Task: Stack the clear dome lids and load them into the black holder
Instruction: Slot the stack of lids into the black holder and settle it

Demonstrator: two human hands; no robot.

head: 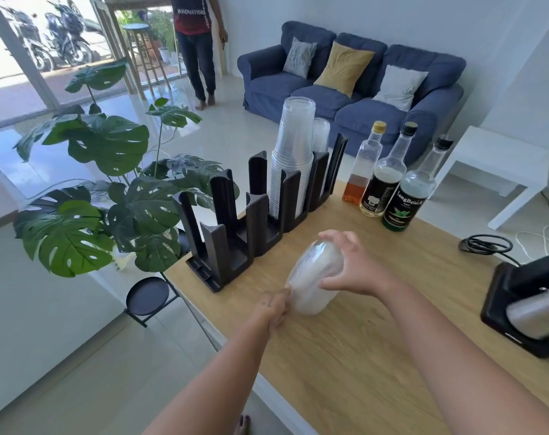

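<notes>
We're holding one stack of clear plastic dome lids, left hand pinching near end, right hand clasping far end; one black slotted holder, three clear bottles nearby.

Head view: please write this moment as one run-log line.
lid stack: tilted, in both hands; left hand: grips near end; right hand: grips far end; black holder: near slots empty

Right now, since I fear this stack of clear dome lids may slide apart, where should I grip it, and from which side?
Probably by both ends: the stack of clear dome lids is long and tilted, so pinch its wide lower rim from the left with the left hand and wrap its domed upper end from the right with the right hand.
</notes>
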